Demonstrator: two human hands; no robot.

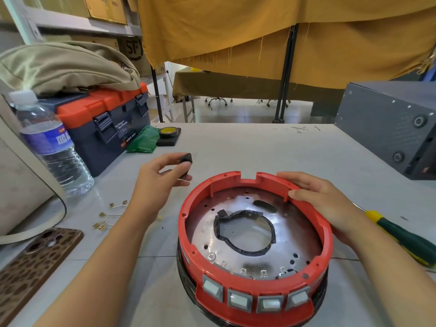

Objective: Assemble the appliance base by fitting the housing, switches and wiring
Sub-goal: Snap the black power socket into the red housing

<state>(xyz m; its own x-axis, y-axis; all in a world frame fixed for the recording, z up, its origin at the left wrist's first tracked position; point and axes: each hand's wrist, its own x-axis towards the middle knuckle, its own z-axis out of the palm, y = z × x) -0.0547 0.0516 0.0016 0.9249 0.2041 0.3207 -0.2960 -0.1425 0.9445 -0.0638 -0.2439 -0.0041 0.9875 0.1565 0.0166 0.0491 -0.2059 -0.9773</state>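
Red housing point(254, 234), ring-shaped and open at the top, stands on the table point(259, 147) near its front edge. Inside the housing lies a perforated metal plate point(207, 230) with a large central opening edged in dark tape. Four switches point(256, 300) sit in a row in the housing's near outer wall; small metal terminals show just behind them on the inside.

Right hand point(318, 201) rests on the housing's far right rim, fingers laid along the outside and thumb hooked over the inner edge, gripping it. Left hand point(160, 178) is raised beside the housing's far left rim, apart from it, and pinches a small black part point(186, 159) between thumb and fingertips; what the part is cannot be told.

Left of the housing, short wires point(111, 215) with brass terminals lie loose on the table, near the left forearm. Farther left lie a phone point(35, 263) in a patterned case, a beige bag point(21, 185) and a water bottle point(52, 145). Beyond the bottle stands a toolbox point(106, 119) with an orange lid, a folded garment point(66, 67) on top. Just right of the toolbox lie a green bag point(144, 140) and a tape roll point(168, 131) on a black pad. Right of the housing, a screwdriver point(401, 234) with a green and yellow handle lies partly behind the right wrist. A grey box point(387, 123) stands at the table's far right.
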